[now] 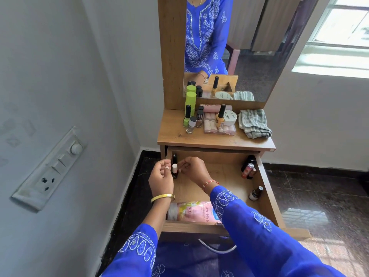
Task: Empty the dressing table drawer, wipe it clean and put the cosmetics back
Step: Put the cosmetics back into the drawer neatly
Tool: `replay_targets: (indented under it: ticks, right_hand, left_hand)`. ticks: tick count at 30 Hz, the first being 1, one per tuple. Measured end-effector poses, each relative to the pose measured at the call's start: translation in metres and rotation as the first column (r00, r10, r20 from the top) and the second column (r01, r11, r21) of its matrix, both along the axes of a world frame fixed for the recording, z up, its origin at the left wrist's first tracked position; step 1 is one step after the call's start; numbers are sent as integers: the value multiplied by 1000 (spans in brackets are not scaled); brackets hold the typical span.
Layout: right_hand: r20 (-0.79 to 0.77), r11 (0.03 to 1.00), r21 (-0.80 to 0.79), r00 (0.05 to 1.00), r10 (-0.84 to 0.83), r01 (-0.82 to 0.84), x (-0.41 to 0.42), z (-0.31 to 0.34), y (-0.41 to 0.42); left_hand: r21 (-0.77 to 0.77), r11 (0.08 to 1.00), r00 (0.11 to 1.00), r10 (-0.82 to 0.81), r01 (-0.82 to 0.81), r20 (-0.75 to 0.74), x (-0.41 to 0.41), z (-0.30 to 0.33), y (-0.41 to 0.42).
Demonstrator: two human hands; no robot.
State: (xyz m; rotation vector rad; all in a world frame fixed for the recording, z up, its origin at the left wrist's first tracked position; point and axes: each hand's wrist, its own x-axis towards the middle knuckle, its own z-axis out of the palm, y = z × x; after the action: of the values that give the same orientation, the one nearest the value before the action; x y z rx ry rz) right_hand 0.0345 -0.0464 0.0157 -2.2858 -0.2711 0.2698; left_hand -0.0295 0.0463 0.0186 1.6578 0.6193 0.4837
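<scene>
Pale grey wall (60,76) at far left, with a white switch panel (50,168); next, left hand (160,176) at the drawer's left rear corner, fingers loosely curled beside a small white-capped bottle (175,170), touching or nearly so, grip not certain; right hand (192,169) just right of that bottle, fingertips curled toward it, firm hold impossible to confirm from this angle; a dark bottle standing behind the white-capped one. Wooden drawer (267,196) pulled out, floor mostly bare; pink lotion bottle (189,212) lying on its side along the front edge; at right, a cluster of 3 or so tubes and bottles (248,166) in the rear corner and 1 brown bottle (256,193) nearer the front. Above, tabletop (179,134) carrying nail polishes, a green canister (190,102), a clear box (219,127), a white jar (229,117); folded striped cloth (254,122) at far right. Likely handling: small bottle light, rigid, glass by the look, so fragile and smooth; best pinched at the cap or round the body, kept upright. Lotion bottle heavier, plastic, suited to a whole-hand grasp round the middle.
</scene>
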Motion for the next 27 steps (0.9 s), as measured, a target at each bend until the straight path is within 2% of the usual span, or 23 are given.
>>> replay_targets:
  ticks: [6, 11, 15, 18, 20, 24, 27]
  right_hand:
    - [94, 976, 162, 982, -162, 145, 9, 35, -16]
    - [298, 946, 222, 907, -298, 238, 37, 73, -21]
    - [394, 987, 29, 906, -157, 158, 62, 91, -15]
    - [389, 987, -145, 921, -5, 67, 68, 93, -9]
    - [386, 980, -190, 922, 23, 55, 68, 92, -8]
    - [397, 992, -84, 917, -50, 90, 65, 93, -12]
    - [344, 996, 25, 935, -84, 81, 61, 94, -15]
  left_hand:
    - [-24, 1000, 1000, -2, 3, 31, 13, 13, -1]
    - [6, 999, 996, -54, 53, 76, 42, 43, -2]
    - [72, 991, 991, -119, 114, 62, 68, 64, -4]
    - [159, 974, 985, -170, 164, 24, 81, 72, -5]
    - [210, 957, 979, -202, 200, -10, 86, 73, -5]
    - [260, 924, 960, -268, 281, -83, 89, 70, -5]
    - [317, 885, 940, -326, 342, -104, 90, 66, -7]
